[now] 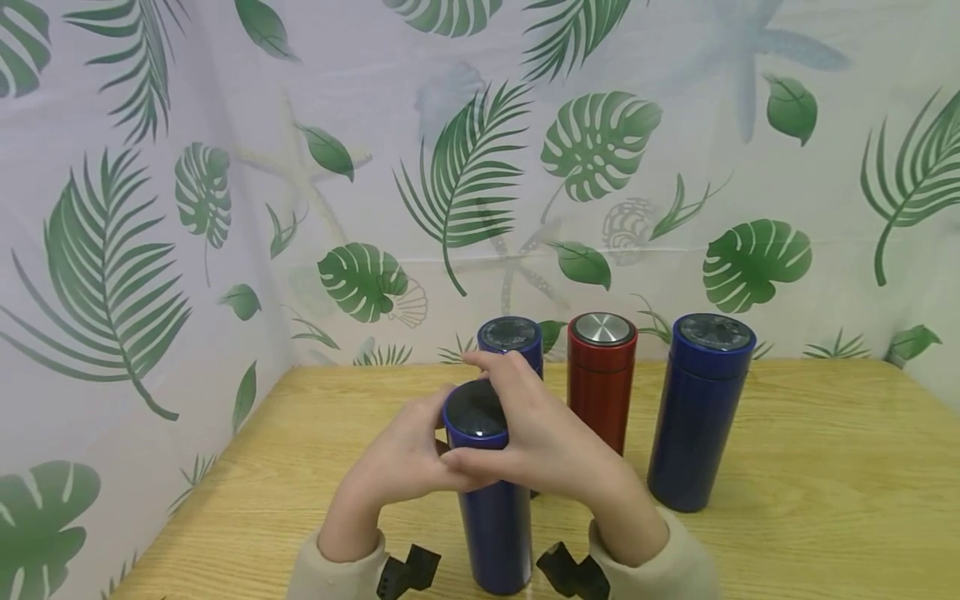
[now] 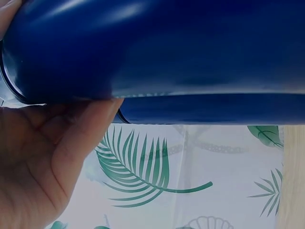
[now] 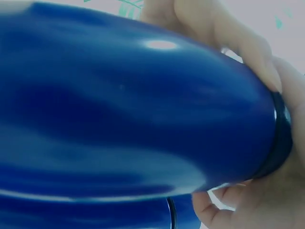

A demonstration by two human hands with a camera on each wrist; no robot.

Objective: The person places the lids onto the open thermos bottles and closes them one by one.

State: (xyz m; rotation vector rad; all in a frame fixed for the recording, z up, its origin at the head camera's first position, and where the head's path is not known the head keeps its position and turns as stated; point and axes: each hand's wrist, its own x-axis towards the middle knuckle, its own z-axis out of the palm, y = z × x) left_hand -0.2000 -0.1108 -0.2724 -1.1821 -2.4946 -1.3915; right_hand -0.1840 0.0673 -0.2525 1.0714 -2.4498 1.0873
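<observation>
A blue thermos flask [image 1: 497, 533] with a glossy dark disc on its lid [image 1: 474, 408] stands at the near middle of the table, leaning slightly. My left hand [image 1: 405, 454] holds its upper part from the left. From the right, my right hand [image 1: 543, 433] grips round the lid, fingers over the far side and thumb in front. In the left wrist view, fingers press the side of the flask [image 2: 181, 52]. The right wrist view has the flask [image 3: 119, 105] large, with fingers on both sides near its lid end. The hands hide the seam below the lid.
Behind the held flask stands another blue flask [image 1: 512, 333], partly covered by my right hand. A red flask [image 1: 600, 383] with a silver top is right of it, and a further blue flask [image 1: 697, 425] stands farther right. Leaf-patterned cloth [image 1: 637, 67] backs the wooden table [image 1: 825, 500].
</observation>
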